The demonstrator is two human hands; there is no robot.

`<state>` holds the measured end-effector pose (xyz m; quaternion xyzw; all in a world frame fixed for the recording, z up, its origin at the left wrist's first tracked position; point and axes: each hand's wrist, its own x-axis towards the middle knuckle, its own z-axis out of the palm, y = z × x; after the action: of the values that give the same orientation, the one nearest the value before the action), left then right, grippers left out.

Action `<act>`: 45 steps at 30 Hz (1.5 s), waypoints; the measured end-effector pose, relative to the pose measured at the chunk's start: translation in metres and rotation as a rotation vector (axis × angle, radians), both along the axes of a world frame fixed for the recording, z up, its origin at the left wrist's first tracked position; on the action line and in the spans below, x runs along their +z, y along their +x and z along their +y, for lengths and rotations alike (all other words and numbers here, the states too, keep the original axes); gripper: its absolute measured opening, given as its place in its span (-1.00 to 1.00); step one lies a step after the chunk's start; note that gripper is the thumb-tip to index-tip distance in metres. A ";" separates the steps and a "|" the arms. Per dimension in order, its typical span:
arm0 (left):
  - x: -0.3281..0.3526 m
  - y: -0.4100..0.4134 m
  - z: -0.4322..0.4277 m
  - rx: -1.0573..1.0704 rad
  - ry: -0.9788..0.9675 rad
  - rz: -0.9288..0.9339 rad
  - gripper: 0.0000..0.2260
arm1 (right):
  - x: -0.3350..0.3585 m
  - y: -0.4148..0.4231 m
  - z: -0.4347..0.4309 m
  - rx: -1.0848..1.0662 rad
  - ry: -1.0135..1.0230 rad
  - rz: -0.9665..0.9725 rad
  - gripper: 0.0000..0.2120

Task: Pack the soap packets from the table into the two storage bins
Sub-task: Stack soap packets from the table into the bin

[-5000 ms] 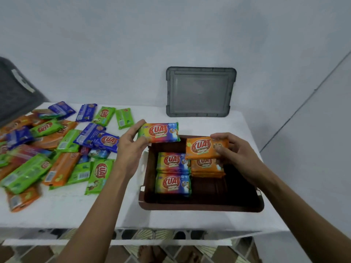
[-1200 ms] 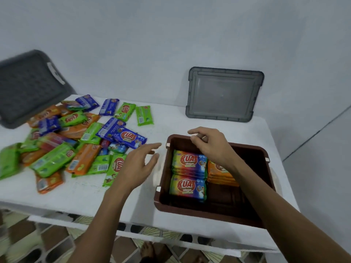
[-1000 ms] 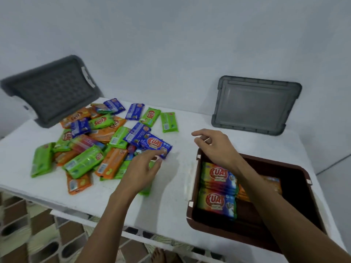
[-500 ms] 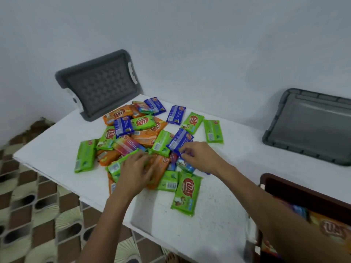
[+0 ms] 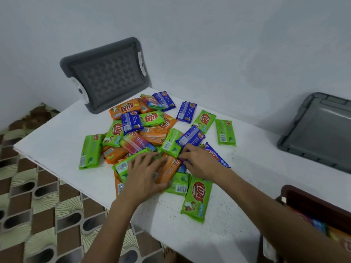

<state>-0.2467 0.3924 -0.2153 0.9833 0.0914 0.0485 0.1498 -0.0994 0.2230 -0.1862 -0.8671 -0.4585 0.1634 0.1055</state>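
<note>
Closest of all, down to the right of the right hand (image 5: 201, 162), sits the brown bin (image 5: 311, 204). Only its corner shows. There are bright packets inside it, but they are too blurry to tell apart. The bin stands on the white worktop (image 5: 57, 147), well apart from both hands.

Just on the near side of the right hand lies a big green packet (image 5: 197, 198), flat on the worktop with its red label up.

The left hand (image 5: 144, 173) lies on the near edge of the pile of soap packets (image 5: 140, 133). Its fingers are spread out and fairly straight, pressing down on a green wrapper and an orange packet (image 5: 169, 168). The thumb touches the near end of that orange packet.

The right hand is just beside the left hand. Its fingers bend down into the pile, with the tips close together at something purple-blue. I cannot tell if they hold it or only touch it. A blue packet (image 5: 190, 138) lies just past the fingertips.

Past both hands, green, orange, blue and rainbow packets lie over one another. A lone green packet (image 5: 226, 131) lies past the right hand, a bit to its right.

Farthest away, a bumpy grey lid (image 5: 108, 76) leans on the wall (image 5: 209, 44) past the left hand. A smooth grey lid (image 5: 319, 130) leans there too, far to the right of the right hand.
</note>
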 end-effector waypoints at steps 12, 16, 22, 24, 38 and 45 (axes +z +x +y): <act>0.005 -0.006 0.016 -0.125 -0.057 0.038 -0.29 | 0.006 0.022 0.028 0.143 -0.310 -0.133 -0.29; 0.005 -0.008 0.018 -0.138 -0.092 0.031 -0.29 | 0.011 0.032 0.031 0.185 -0.394 -0.135 -0.24; 0.007 -0.007 0.018 -0.119 -0.112 0.042 -0.27 | 0.015 0.043 0.038 0.191 -0.469 -0.074 -0.22; 0.008 -0.007 0.017 -0.113 -0.113 0.043 -0.26 | 0.016 0.044 0.039 0.189 -0.471 -0.060 -0.22; 0.011 -0.006 0.014 -0.080 -0.115 0.106 -0.15 | 0.026 0.042 0.024 0.179 -0.295 -0.040 -0.45; 0.013 -0.005 0.004 -0.036 -0.092 0.091 -0.10 | 0.039 0.042 0.003 0.038 -0.102 0.047 -0.66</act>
<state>-0.2519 0.3962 -0.2027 0.9781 0.0824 -0.0034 0.1913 -0.0572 0.2263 -0.1474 -0.8585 -0.4632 0.2090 0.0687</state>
